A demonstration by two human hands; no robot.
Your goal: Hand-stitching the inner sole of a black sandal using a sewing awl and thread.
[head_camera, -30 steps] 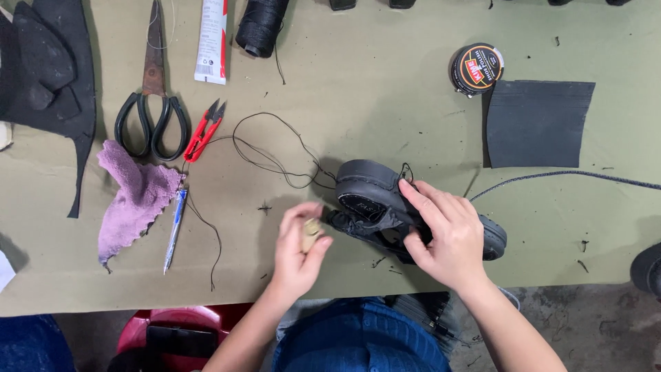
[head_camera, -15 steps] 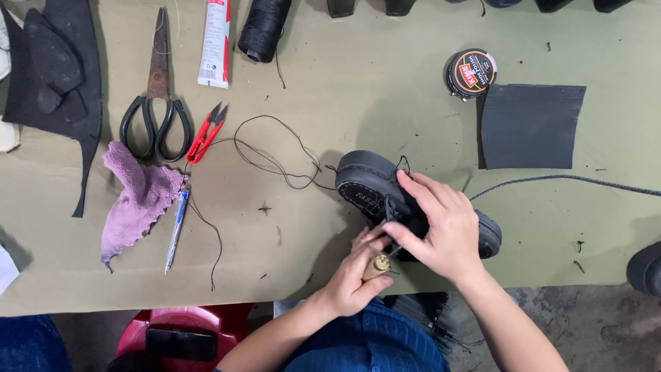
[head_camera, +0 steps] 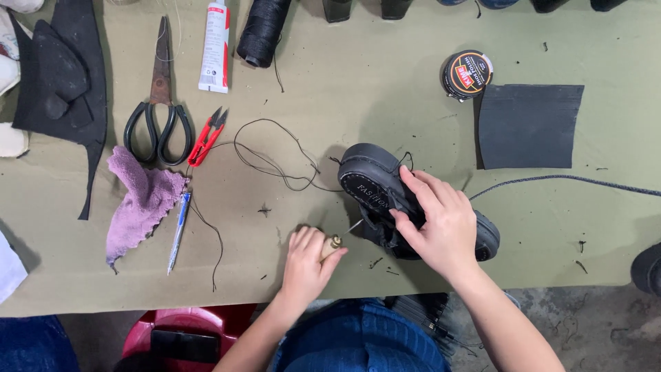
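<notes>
Hands work close together at the near edge of an olive-green table (head_camera: 385, 83). The right hand (head_camera: 441, 220) lies spread over a black shoe (head_camera: 375, 182), which rests on its side just right of the table's middle with its sole turned up toward the camera; the fingers press down on the shoe's upper and pin it against the tabletop. The left hand (head_camera: 306, 265), just beside the shoe's toe, is clenched around a wooden-handled awl (head_camera: 332, 243), whose brass-coloured collar and thin metal tip point toward the shoe. A dark thread (head_camera: 275, 165) runs in loose loops from the shoe's toe leftward across the table. Farther left lie red thread snips (head_camera: 208, 136), large black-handled scissors (head_camera: 159, 103), a crumpled purple cloth (head_camera: 141, 200) and a blue pen (head_camera: 177, 231) just beside the cloth. A white glue tube (head_camera: 215, 47) and a spool of black thread (head_camera: 263, 31) sit along the far side. To the right of the shoe, well apart from it, are a round tin of polish (head_camera: 467, 74) and a square sheet of black rubber (head_camera: 529, 125), with a dark cord (head_camera: 564, 179) trailing off the right edge. Black leather offcuts (head_camera: 62, 76) lie at the far left.
</notes>
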